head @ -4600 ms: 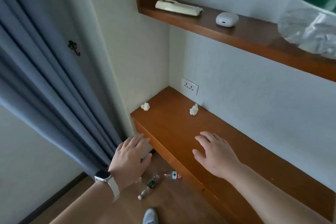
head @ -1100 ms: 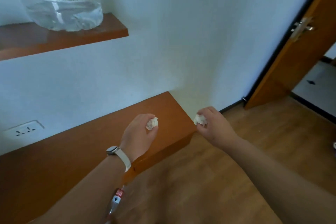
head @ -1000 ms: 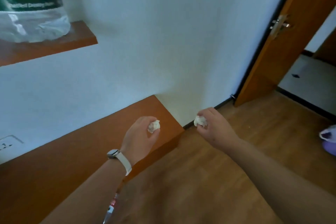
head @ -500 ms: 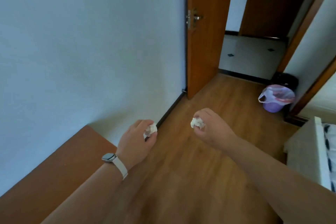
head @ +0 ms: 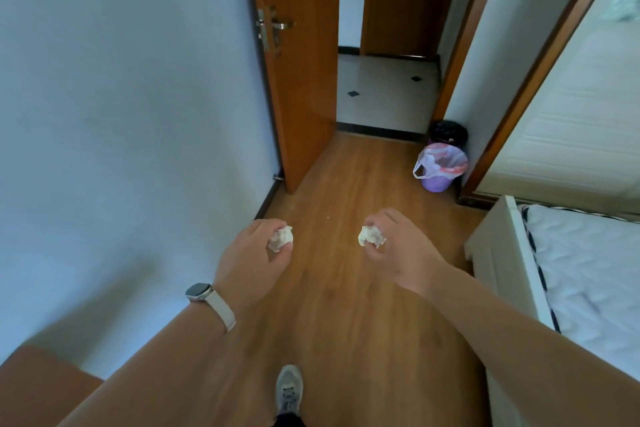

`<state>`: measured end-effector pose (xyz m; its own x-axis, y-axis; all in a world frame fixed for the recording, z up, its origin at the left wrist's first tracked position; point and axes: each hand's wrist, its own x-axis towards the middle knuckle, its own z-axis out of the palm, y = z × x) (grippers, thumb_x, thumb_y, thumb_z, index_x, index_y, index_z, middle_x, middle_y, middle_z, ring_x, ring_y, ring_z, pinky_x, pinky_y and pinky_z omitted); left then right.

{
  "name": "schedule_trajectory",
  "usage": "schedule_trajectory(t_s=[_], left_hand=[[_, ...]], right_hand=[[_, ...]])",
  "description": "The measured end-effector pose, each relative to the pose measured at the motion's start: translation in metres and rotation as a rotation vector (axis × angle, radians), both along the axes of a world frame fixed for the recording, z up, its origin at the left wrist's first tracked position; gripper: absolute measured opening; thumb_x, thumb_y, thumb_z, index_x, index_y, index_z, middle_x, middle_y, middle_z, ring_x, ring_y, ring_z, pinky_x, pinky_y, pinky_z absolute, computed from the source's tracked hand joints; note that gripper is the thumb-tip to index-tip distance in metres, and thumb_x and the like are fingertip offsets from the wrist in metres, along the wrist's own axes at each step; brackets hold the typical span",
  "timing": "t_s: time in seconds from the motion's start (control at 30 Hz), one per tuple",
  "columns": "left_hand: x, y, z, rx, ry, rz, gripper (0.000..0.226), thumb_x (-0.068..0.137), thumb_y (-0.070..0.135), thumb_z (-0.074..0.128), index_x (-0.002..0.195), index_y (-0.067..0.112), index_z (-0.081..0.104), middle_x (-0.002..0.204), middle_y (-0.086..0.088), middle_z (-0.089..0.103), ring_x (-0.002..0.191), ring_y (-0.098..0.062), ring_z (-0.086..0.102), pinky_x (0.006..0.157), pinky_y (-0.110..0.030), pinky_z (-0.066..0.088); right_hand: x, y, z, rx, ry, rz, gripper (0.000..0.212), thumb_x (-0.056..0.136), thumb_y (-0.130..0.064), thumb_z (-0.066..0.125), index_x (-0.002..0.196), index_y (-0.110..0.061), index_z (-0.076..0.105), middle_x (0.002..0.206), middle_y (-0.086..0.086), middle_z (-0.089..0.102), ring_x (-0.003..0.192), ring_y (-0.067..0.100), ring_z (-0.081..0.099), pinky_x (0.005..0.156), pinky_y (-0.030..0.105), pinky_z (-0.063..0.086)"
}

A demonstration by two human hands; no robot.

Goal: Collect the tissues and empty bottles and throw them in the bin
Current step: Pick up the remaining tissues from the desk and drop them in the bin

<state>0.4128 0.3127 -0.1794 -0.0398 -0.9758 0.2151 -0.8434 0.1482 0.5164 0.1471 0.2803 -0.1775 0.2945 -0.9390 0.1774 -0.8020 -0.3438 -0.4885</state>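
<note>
A: Wooden floor [head: 346, 305], white wall to the left, open door [head: 298, 80] ahead; why carry the tissues like that?

B: One apiece; the left hand [head: 249, 260] has its grip pinched closed on a crumpled tissue [head: 281, 237], the right hand [head: 398, 250] likewise on another tissue [head: 371, 236]; both wads poke out past the fingertips, ready to drop.

A: And the bin?

B: The purple bin [head: 438, 168], bag-lined, stands well ahead and right of the right grip, beside the bed [head: 588, 270]; no bottles in view.

No writing, label, brand, number or sign can be read anywhere in this view; the smartwatch [head: 200, 289] face is blank from here, and the bag lining the purple bin [head: 439, 166] shows only blurred red patches.
</note>
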Motion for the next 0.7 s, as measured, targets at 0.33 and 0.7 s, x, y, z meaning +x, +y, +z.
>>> schedule_trajectory(t_s=[0.33, 0.7], left_hand=[[0.052, -0.180, -0.004, -0.007, 0.091, -0.172, 0.033, 0.090, 0.034, 0.062, 0.120, 0.022, 0.059, 0.110, 0.009, 0.061, 0.094, -0.003, 0.054, 0.077, -0.010, 0.036], [0.047, -0.301, -0.019, 0.000, 0.128, -0.344, 0.032, 0.090, 0.032, 0.063, 0.120, 0.022, 0.060, 0.110, 0.008, 0.063, 0.098, -0.005, 0.058, 0.079, -0.015, 0.044]], right_hand=[[0.047, -0.128, 0.019, 0.042, 0.039, -0.203, 0.029, 0.083, -0.022, 0.065, 0.112, -0.025, 0.058, 0.105, -0.014, 0.048, 0.089, 0.006, 0.053, 0.075, 0.018, 0.040], [0.038, -0.212, 0.021, 0.062, 0.076, -0.365, 0.033, 0.085, -0.027, 0.067, 0.116, -0.028, 0.056, 0.109, -0.015, 0.049, 0.093, 0.006, 0.053, 0.077, 0.015, 0.041]])
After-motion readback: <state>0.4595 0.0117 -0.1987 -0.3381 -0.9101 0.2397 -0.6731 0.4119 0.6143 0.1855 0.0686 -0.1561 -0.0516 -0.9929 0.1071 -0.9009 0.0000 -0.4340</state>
